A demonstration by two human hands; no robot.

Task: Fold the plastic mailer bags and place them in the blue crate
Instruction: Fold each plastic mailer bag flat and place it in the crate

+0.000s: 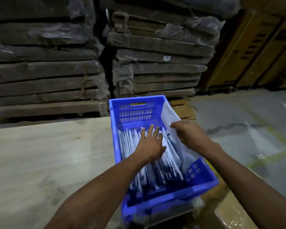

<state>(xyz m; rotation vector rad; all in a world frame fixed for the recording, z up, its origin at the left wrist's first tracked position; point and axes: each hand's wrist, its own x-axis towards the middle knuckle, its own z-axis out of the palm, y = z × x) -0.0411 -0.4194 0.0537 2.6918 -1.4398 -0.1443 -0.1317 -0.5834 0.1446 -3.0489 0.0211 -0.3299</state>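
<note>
Pale surface (pixel 40 154) carrying one blue crate (pixel 172 194) at its right edge. The crate holds a row of folded mailer bags (pixel 157 172) standing on edge, roughly a dozen, though blur prevents an exact count; the task appears well advanced. Left hand (pixel 151 144), fingers straight and spread, presses the row aside. Right hand (pixel 191 137) pinches one more bag (pixel 169 113) entering along the right wall.

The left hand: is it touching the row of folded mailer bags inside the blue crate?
Touching. In the head view the left hand lies flat with straight fingers on the tops of the folded mailer bags standing in the blue crate; no gap shows.
</note>
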